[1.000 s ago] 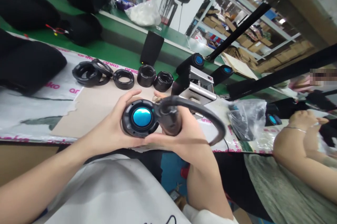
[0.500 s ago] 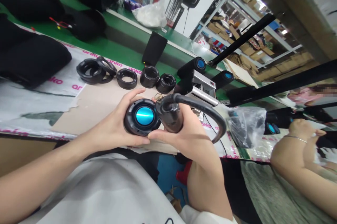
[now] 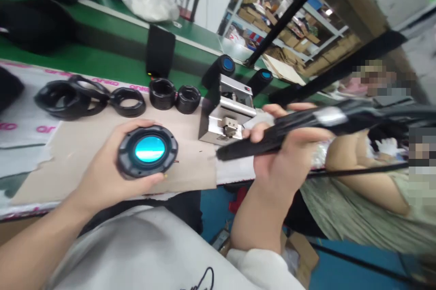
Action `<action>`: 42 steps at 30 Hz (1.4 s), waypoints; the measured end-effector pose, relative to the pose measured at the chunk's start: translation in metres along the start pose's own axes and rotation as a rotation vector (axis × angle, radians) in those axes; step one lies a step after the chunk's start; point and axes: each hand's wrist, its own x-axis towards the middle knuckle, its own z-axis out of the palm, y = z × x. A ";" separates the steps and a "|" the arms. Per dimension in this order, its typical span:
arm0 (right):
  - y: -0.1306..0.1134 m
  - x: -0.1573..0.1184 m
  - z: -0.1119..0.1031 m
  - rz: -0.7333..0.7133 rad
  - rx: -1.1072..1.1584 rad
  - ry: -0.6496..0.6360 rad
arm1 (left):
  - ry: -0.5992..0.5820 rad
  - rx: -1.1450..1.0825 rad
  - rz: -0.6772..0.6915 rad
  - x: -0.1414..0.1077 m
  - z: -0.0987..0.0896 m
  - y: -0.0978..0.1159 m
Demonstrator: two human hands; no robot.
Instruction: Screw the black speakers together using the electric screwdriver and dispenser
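The left hand [image 3: 98, 167] cups a stiff, round black housing with a blue lens [image 3: 147, 151], best held by its rim; the right hand [image 3: 282, 158] curls around a springy black rubber cable [image 3: 299, 122].

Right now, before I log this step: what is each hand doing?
Left hand: closed, holding the black housing.
Right hand: closed, gripping the black cable.

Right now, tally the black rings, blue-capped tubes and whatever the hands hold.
Separate black rings: 3
Ring heap: 1
Blue-capped tubes: 2
Blue-faced disc in left hand: 1
Black corded handle in right hand: 1
Total: 8
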 end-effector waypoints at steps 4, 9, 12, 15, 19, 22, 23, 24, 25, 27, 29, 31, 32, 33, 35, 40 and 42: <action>-0.014 0.010 -0.016 0.046 -0.230 0.017 | 0.079 0.165 0.074 0.008 0.006 -0.005; -0.006 0.041 -0.011 -0.055 -0.212 0.131 | -0.023 0.138 0.248 0.033 0.038 -0.008; 0.007 0.060 -0.013 -0.126 -0.095 0.168 | -0.094 0.067 0.255 0.042 0.057 -0.004; 0.018 0.067 -0.014 -0.232 0.114 0.101 | -0.132 0.041 0.249 0.046 0.065 -0.002; 0.025 0.066 -0.010 -0.247 0.169 0.095 | -0.134 0.008 0.276 0.048 0.064 -0.001; 0.032 0.069 -0.011 -0.229 0.165 0.065 | -0.144 -0.033 0.306 0.050 0.065 0.000; 0.036 0.071 -0.013 -0.216 0.169 0.018 | -0.145 -0.036 0.306 0.051 0.065 0.000; 0.039 0.073 -0.014 -0.210 0.180 -0.023 | -0.144 -0.035 0.305 0.051 0.066 0.001; 0.042 0.075 -0.015 -0.213 0.196 -0.035 | -0.141 -0.036 0.306 0.052 0.066 0.000; 0.046 0.076 -0.014 -0.224 0.229 0.015 | -0.138 -0.038 0.309 0.052 0.066 -0.001; 0.046 0.073 -0.011 -0.204 0.244 0.069 | -0.130 -0.040 0.297 0.051 0.066 -0.003; 0.045 0.069 -0.006 -0.178 0.249 0.098 | -0.119 -0.032 0.281 0.051 0.065 -0.005; 0.045 0.066 -0.005 -0.161 0.251 0.121 | -0.122 -0.028 0.272 0.051 0.065 -0.005; 0.044 0.064 -0.003 -0.143 0.255 0.153 | -0.125 -0.027 0.266 0.051 0.064 -0.006; 0.039 0.060 -0.001 -0.132 0.275 0.200 | -0.137 -0.025 0.266 0.051 0.065 -0.005; -0.012 0.054 0.008 -0.320 0.471 0.106 | -0.181 -0.081 0.312 0.053 0.066 0.000; -0.042 0.051 0.016 -0.260 0.463 0.043 | -0.194 -0.087 0.310 0.053 0.066 0.001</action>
